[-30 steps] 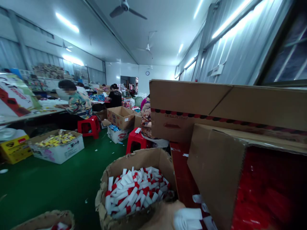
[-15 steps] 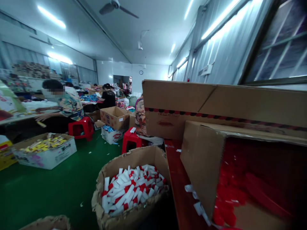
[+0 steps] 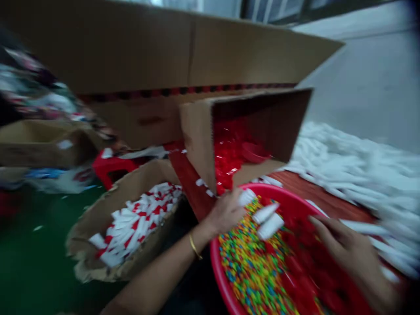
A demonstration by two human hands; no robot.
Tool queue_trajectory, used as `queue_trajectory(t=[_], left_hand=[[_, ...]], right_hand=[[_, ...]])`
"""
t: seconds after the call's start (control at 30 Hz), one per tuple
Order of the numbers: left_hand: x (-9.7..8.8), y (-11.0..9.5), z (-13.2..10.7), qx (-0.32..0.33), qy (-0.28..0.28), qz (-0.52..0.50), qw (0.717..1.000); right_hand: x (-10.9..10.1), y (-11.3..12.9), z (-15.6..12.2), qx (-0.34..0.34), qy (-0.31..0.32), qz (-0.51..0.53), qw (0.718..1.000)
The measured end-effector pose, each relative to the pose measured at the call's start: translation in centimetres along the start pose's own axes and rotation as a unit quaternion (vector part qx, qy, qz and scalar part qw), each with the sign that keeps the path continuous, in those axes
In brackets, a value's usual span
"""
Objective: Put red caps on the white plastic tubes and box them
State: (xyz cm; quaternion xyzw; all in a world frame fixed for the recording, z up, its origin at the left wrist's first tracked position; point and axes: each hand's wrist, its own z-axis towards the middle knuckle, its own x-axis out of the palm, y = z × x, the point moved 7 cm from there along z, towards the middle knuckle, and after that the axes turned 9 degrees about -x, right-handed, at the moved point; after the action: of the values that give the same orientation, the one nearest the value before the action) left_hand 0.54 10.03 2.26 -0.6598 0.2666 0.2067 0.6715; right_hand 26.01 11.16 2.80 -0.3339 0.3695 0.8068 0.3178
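At the far left rim of a red basin (image 3: 217, 267), my left hand (image 3: 229, 211), with a gold bangle on the wrist, is closed round a white tube (image 3: 246, 197). Two more white tubes (image 3: 271, 226) lie on many small multicoloured pellets (image 3: 252, 267) in the basin. Red plastic pieces (image 3: 305, 271) fill the basin's right side. Above them hovers my right hand (image 3: 351, 251), blurred, its fingers stretched out and nothing visible in them.
Behind the basin, a cardboard box (image 3: 197, 135) on its side holds red plastic pieces (image 3: 226, 148). White tubes (image 3: 367, 166) are heaped on the right of the red-brown table (image 3: 334, 194). A torn carton (image 3: 82, 238) of red-and-white tubes stands left, near a red stool (image 3: 110, 168).
The view has swung down and to the right. Both my hands, the basin and the heap of white tubes now show; the people and most of the room have left the picture.
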Motion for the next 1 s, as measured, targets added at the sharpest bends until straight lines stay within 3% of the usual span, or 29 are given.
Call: queue_trajectory(t=[0.23,0.37,0.47,0.57,0.67,0.77,1.0], left_hand=[[0.6,0.1,0.7,0.069,0.002,0.010,0.998],[1.0,-0.1,0.6,0.083,0.013,0.027,0.996],[1.0,-0.1,0.6,0.065,0.020,0.070,0.995],[1.1,-0.4,0.4,0.069,0.036,0.083,0.994],[1.1,-0.4,0.3,0.075,0.044,0.079,0.993],[1.1,-0.4,0.2,0.081,0.051,0.092,0.991],[1.7,-1.0,0.0,0.113,0.083,0.142,0.980]], right_hand=[[1.4,1.3,0.0,-0.045,0.081,0.041,0.995],[1.8,4.3,-0.2,-0.138,0.119,0.055,0.982],[2.9,7.0,-0.7,-0.187,0.203,0.043,0.960],[4.7,8.4,-1.2,-0.178,0.303,0.003,0.936],[6.1,8.9,-1.6,-0.188,0.350,-0.029,0.917],[7.1,9.0,-1.9,-0.200,0.368,-0.022,0.908],[7.9,8.7,-2.5,-0.145,0.374,0.006,0.916]])
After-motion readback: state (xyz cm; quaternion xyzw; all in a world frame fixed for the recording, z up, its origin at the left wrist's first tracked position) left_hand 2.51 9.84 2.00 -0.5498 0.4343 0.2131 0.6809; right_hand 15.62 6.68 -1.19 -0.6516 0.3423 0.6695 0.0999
